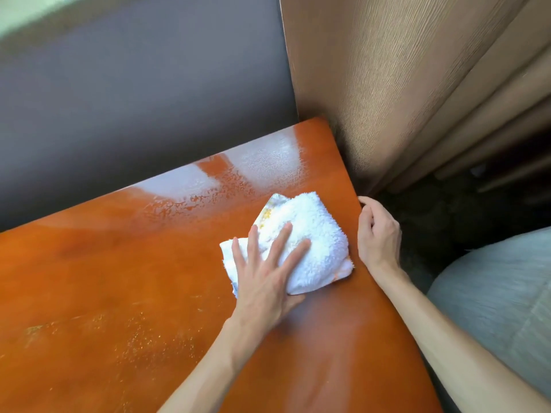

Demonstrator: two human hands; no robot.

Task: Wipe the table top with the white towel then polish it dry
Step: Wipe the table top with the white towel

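White towel (301,239) pressed flat under left hand (268,272), fingers spread; right hand (378,234) curled, gripping table (119,278) edge.

Tabletop (119,293) cut off at left, bottom edges. Towel (316,234) near part hidden under left hand (265,278). Right hand (378,234) fingertips curl behind tabletop rim, unseen.

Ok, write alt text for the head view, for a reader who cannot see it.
A person's left hand presses a bunched white towel flat onto an orange table top near its right edge. The right hand grips that edge, fingers curled. Wet patches glisten along the far edge.
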